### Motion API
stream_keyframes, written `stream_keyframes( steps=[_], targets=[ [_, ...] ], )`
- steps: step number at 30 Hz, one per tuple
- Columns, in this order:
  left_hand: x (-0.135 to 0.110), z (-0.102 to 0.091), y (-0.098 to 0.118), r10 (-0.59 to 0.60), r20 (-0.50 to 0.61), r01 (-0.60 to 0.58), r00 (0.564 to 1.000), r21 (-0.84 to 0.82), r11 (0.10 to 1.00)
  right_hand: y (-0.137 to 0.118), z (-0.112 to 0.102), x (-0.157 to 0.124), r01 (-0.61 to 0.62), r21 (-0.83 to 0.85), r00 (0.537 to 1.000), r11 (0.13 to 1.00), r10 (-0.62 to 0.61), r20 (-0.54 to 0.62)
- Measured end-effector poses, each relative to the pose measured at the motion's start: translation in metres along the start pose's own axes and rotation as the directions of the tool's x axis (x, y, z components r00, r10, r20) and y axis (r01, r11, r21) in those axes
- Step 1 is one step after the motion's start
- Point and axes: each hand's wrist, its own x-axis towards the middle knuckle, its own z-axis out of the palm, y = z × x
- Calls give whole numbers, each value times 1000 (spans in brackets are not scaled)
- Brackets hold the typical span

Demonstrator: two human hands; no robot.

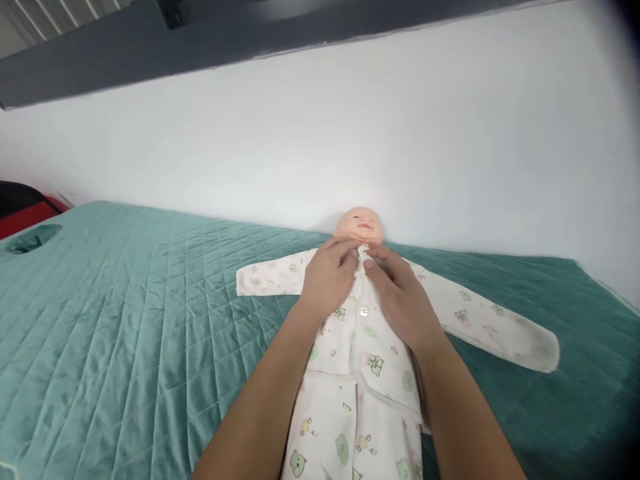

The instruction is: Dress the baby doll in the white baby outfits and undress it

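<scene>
A baby doll (360, 223) lies on its back, dressed in a white long-sleeved baby shirt (357, 353) with small green and yellow animal prints. My left hand (330, 275) is closed at the shirt's collar just under the doll's chin. Across from it, my right hand (403, 297) pinches the other collar edge between thumb and fingers. Both sets of fingertips nearly meet at the neck and partly hide the collar. A button (363, 311) shows lower on the shirt front. Matching printed trousers (325, 427) cover the doll's lower body. Both sleeves stretch out sideways.
Beneath the doll spreads a green quilted cover (125, 320), with an oval hole (34, 239) at the far left. A white wall (300, 133) rises right behind the doll's head. A dark beam (250, 33) runs overhead. Something red and black (27, 210) stands at the left edge.
</scene>
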Motion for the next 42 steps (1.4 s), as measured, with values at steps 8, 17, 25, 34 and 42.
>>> stream_keyframes(
  steps=[8,17,25,34,42],
  targets=[
    [0,0,-3,37,2,-37,999,11,999,-2,0,1,22,-33,1000,999,-22,17],
    [2,-2,-3,41,50,-45,998,79,996,-5,-1,-1,88,-104,995,991,-83,51],
    [-12,-4,-3,113,29,-116,993,156,981,3,2,-25,95,28,995,995,-94,-45],
    [-36,-9,-2,118,22,-120,993,200,972,3,2,-54,71,104,993,992,-60,-101],
    [-28,-11,1,83,32,-85,996,76,993,-2,1,-49,56,84,995,995,-49,-83]
  ],
)
